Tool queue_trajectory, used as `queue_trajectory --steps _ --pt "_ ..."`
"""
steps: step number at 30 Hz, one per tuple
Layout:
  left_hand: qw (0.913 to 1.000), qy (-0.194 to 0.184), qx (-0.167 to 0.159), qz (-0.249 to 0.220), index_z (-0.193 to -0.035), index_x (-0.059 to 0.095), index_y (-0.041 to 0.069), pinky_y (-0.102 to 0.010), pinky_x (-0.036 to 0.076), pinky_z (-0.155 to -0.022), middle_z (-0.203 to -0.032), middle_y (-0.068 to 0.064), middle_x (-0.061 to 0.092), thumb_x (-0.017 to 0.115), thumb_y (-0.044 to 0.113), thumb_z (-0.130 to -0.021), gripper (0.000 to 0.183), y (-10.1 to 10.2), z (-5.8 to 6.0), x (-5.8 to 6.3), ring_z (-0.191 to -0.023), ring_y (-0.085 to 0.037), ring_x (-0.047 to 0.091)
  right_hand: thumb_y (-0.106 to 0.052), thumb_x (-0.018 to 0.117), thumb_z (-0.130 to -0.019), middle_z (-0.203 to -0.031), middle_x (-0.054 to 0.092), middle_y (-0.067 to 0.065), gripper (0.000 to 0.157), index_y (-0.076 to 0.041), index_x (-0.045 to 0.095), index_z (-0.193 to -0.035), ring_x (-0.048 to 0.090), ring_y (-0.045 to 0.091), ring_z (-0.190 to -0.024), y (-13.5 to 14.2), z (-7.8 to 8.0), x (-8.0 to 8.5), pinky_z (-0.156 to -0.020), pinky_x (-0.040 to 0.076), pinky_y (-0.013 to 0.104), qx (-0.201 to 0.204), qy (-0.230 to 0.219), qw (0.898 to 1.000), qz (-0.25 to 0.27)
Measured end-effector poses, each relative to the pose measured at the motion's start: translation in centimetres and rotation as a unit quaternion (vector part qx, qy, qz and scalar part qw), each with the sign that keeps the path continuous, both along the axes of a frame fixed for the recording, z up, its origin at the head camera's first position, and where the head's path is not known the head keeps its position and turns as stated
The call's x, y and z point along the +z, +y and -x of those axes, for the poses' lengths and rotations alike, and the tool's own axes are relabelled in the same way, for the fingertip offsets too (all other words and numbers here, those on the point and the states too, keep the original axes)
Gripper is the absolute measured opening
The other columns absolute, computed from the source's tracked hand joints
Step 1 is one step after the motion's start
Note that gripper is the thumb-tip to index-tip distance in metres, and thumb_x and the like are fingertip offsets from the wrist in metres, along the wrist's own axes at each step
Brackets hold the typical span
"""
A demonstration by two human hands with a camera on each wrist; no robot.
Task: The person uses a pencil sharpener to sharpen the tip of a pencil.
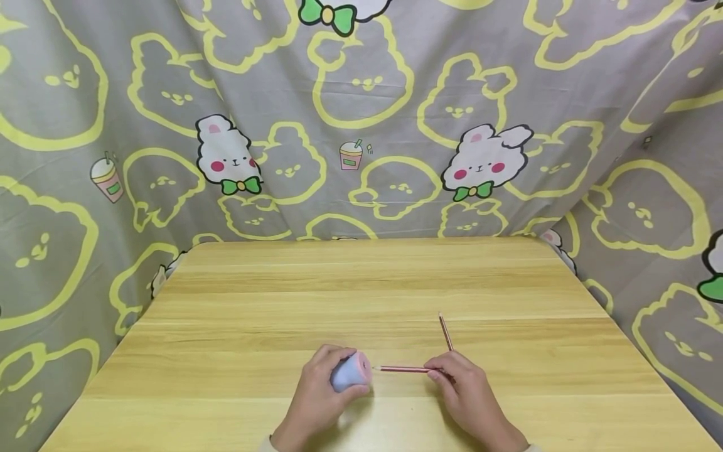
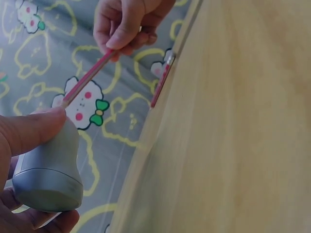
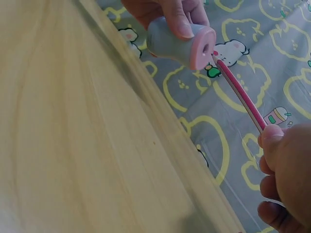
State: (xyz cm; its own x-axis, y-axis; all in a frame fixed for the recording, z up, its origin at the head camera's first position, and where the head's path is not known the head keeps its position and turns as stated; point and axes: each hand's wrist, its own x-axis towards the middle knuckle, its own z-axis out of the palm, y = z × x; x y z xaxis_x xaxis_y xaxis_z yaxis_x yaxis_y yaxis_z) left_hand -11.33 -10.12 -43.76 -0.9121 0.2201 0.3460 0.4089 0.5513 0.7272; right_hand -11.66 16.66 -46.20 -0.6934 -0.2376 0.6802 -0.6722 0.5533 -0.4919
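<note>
My left hand (image 1: 324, 389) grips a blue pencil sharpener (image 1: 347, 374) with a pink end face, thumb along one side and fingers round the other. In the right wrist view the round hole in the sharpener's pink face (image 3: 204, 48) points toward the pencil. My right hand (image 1: 465, 392) pinches a red-striped pencil (image 1: 403, 369) near its back end. The pencil's tip is right at the sharpener's hole, just outside it. Beyond the right hand a second red-striped pencil (image 1: 445, 331) lies on the table.
The wooden table (image 1: 316, 289) stretches out before me to its far edge. Behind it and at both sides hangs a grey curtain (image 1: 384, 81) with yellow outlines and white cartoon rabbits.
</note>
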Motion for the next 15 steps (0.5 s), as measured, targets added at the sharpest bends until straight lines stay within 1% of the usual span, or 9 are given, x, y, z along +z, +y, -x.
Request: queue_trajectory --steps 3,7,10,13,15 --pt "0.9999 0.007 -0.009 0.002 -0.114 0.065 0.002 -0.026 0.051 -0.071 -0.107 -0.002 0.059 0.086 0.028 -0.071 0.054 0.14 0.00 0.02 -0.091 -0.021 0.059 0.012 0.074 -0.073 -0.085 0.059 -0.010 0.027 -0.009 0.069 -0.088 0.046 -0.002 -0.066 -0.16 -0.02 -0.08 -0.056 0.040 0.008 0.011 0.009 1.000 0.002" --pt "0.9997 0.015 -0.014 0.010 -0.114 0.066 0.005 -0.026 0.051 -0.071 -0.106 -0.001 0.060 0.087 0.025 -0.070 0.052 0.25 0.05 0.10 -0.091 -0.020 0.059 0.012 0.075 -0.072 -0.086 0.060 -0.010 0.028 -0.010 0.069 -0.089 0.049 -0.001 -0.068 -0.45 -0.05 -0.18 -0.058 0.041 0.008 0.020 0.019 1.000 0.007" --pt "0.9996 0.015 -0.019 0.014 -0.114 0.067 0.007 -0.025 0.051 -0.070 -0.107 0.000 0.061 0.087 0.022 -0.070 0.051 0.32 0.05 0.07 -0.090 -0.020 0.059 0.012 0.074 -0.073 -0.087 0.061 -0.009 0.028 -0.009 0.070 -0.090 0.050 -0.001 -0.069 -0.74 -0.11 -0.23 -0.058 0.042 0.008 0.028 0.021 0.999 0.007" --pt "0.9996 0.010 -0.024 0.014 -0.114 0.067 0.007 -0.024 0.050 -0.068 -0.107 -0.001 0.061 0.087 0.021 -0.070 0.050 0.33 -0.07 -0.06 -0.089 -0.019 0.059 0.011 0.074 -0.075 -0.088 0.061 -0.008 0.025 -0.008 0.070 -0.091 0.050 -0.001 -0.069 -0.98 -0.23 -0.29 -0.058 0.042 0.008 0.040 0.019 0.999 0.007" --pt "0.9996 0.007 -0.026 0.011 -0.113 0.068 0.008 -0.024 0.050 -0.067 -0.108 -0.001 0.061 0.087 0.021 -0.070 0.049 0.30 -0.19 -0.16 -0.089 -0.019 0.059 0.008 0.073 -0.077 -0.088 0.061 -0.007 0.020 -0.006 0.070 -0.091 0.052 0.000 -0.069 -1.03 -0.29 -0.35 -0.059 0.044 0.008 0.049 0.019 0.999 0.005"
